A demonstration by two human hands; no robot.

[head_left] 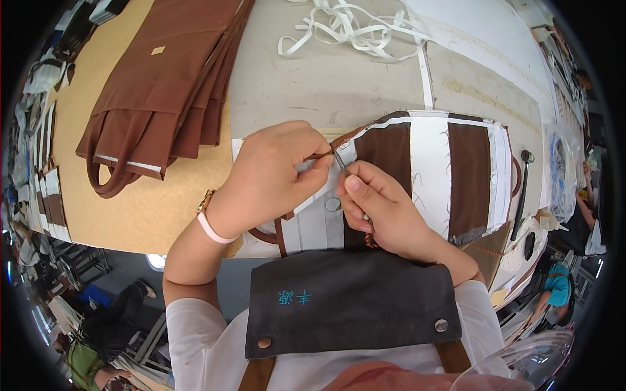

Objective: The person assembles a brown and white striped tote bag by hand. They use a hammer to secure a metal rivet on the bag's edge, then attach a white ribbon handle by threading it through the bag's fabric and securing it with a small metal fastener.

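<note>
A bag turned lining side out, with brown and white stripes (430,163), lies across the table before me. My left hand (270,173) is closed in a pinch on the brown edge (342,139) at the bag's upper left corner. In my right hand (388,202), slim metal snips (341,161) are held with their tips at that pinched edge. Whether their blades are apart is too small to tell. Loose threads hang along the stripe seams. Brown handles show at both ends of the bag, one of them a handle (518,176) at the right.
A stack of brown bags with handles (153,85) lies at the left. White tape (355,29) is tangled at the back. To the right are a long black-handled tool (521,195) and a clear plastic bag (559,166). The table's front edge runs close to my body.
</note>
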